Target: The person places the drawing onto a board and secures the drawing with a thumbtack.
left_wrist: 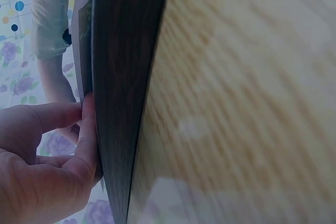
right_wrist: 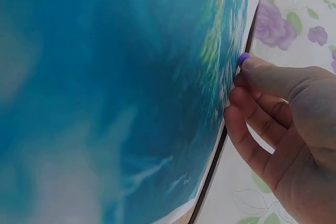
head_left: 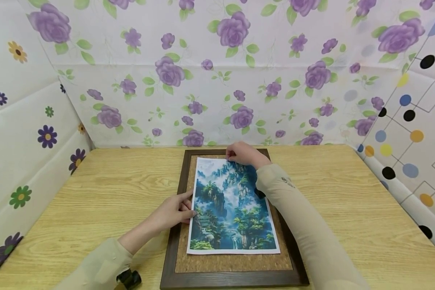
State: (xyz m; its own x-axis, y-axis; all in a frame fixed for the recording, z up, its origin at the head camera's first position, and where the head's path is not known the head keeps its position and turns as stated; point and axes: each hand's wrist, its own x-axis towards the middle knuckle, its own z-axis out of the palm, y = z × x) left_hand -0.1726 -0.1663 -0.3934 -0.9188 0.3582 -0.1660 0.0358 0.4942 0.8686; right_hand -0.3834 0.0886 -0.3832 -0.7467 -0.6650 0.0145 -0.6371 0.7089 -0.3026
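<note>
A printed landscape picture of misty blue-green mountains lies on a cork board with a dark wooden frame. My left hand pinches the picture's left edge between thumb and fingers, just inside the frame's left side. At the top edge of the sheet, my right hand holds a small purple pushpin between thumb and index finger. Its other fingers are bent, with their tips close to the sheet. The pin's point is hidden.
The framed board lies on a light wood-grain table. Behind it stands a white cloth wall with purple roses. Patterned cloth walls close off the left and right sides. A dark wrist camera sits at my left sleeve.
</note>
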